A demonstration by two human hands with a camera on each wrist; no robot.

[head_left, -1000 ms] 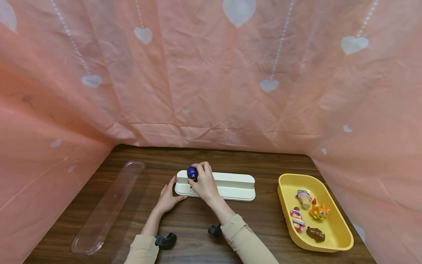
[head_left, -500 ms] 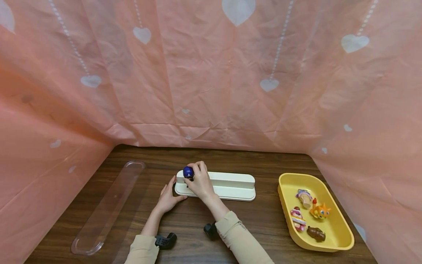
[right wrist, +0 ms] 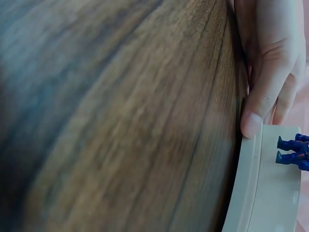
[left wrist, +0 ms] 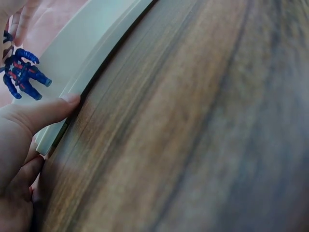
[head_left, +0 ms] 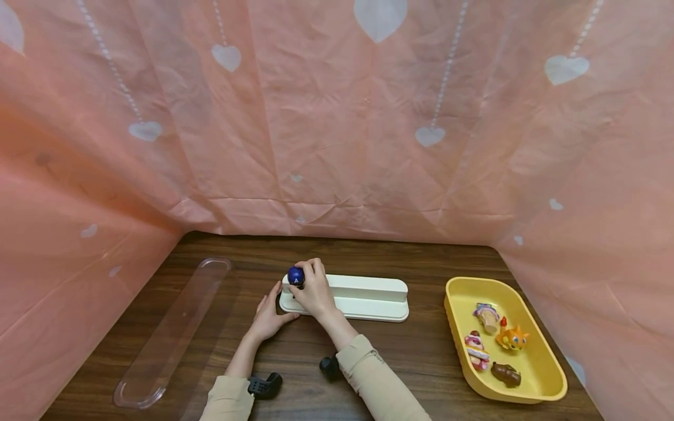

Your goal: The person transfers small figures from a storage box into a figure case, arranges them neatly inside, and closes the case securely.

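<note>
A small blue toy figure [head_left: 296, 276] with a round head marked "A" is over the left end of a white two-step display base [head_left: 371, 305]. My right hand [head_left: 318, 295] pinches the figure by its head from the right. In the left wrist view the figure's red-and-blue body [left wrist: 21, 72] and legs face out over the lower step. My left hand [head_left: 267, 320] holds the base's left end, the thumb [right wrist: 252, 124] on its front edge and the fingers round the end. The right wrist view shows this left hand and the figure's legs [right wrist: 292, 153], not my right hand.
A long clear plastic cover [head_left: 174, 336] lies on the left of the brown wooden table [head_left: 295, 374]. At the right, a yellow tray [head_left: 453, 345] holds several small toys, including an orange creature [head_left: 511, 338]. A pink curtain [head_left: 337, 146] hangs behind and at both sides.
My right hand has shifted left along the base with the toy figure, towards my left hand. The left hand has stayed at the base's end.
</note>
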